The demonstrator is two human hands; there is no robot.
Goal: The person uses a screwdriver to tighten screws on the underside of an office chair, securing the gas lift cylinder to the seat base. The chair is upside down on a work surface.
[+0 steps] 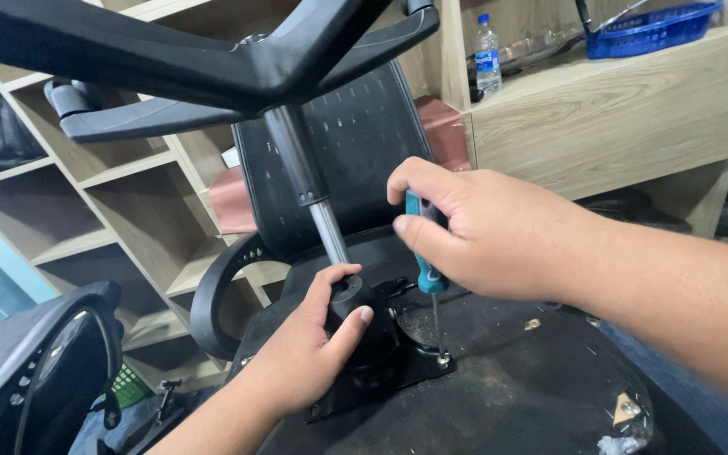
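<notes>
We see a teal-handled screwdriver, its thin steel shaft upright, tip set on a screw in the flat black metal plate under an overturned chair seat, dusty and matte. Our right hand wraps closed around the handle. Our left hand cups the smooth black conical cover, fingers curled on it, at the foot of the shiny gas cylinder. Above spreads the black plastic star base; pale wooden shelves stand behind.
</notes>
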